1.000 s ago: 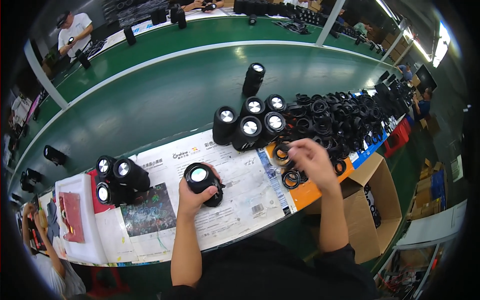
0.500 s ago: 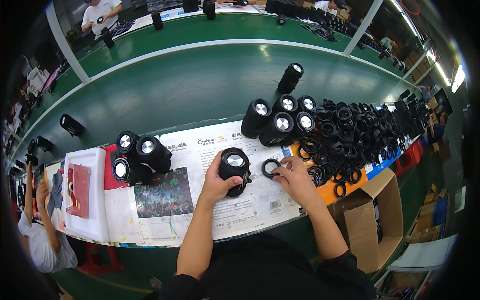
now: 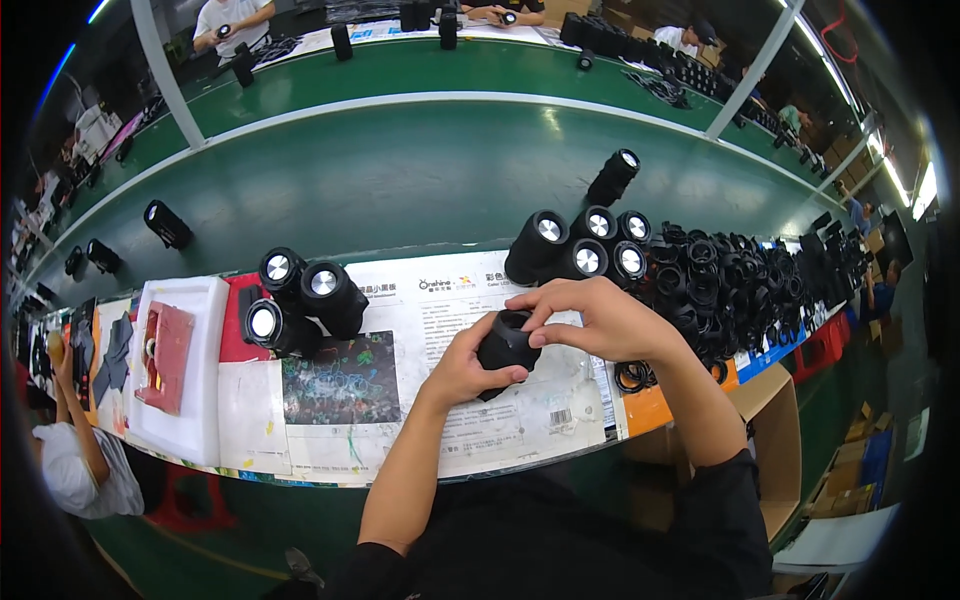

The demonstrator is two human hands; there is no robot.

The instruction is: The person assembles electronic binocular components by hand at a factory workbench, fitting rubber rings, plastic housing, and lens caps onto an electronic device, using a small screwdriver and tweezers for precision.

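A black cylindrical speaker (image 3: pixel 506 352) stands on the printed white sheet in front of me, tilted slightly. My left hand (image 3: pixel 462 368) is wrapped around its side, thumb across the front. Over its top end, my right hand (image 3: pixel 605 318) is closed, fingertips and thumb pinching a black ring (image 3: pixel 514 320) at the rim. The fingers partly cover the ring, so I cannot tell how far it is seated. To the right lies a heap of similar black rings (image 3: pixel 715 290). Just beyond my right hand, several speakers with silver discs (image 3: pixel 540 248) stand upright together.
Three more speakers (image 3: pixel 330 298) are grouped at the left, beside a white foam tray (image 3: pixel 207 370) holding a red piece. A green conveyor belt (image 3: pixel 400 180) runs behind the table, with a lone speaker (image 3: pixel 613 178) on it. An open cardboard box (image 3: pixel 775 420) sits at lower right. Co-workers sit around.
My right hand has brought the ring from the sheet up and left onto the speaker's top. My left hand and the speaker have shifted slightly right, and the view has turned a little.
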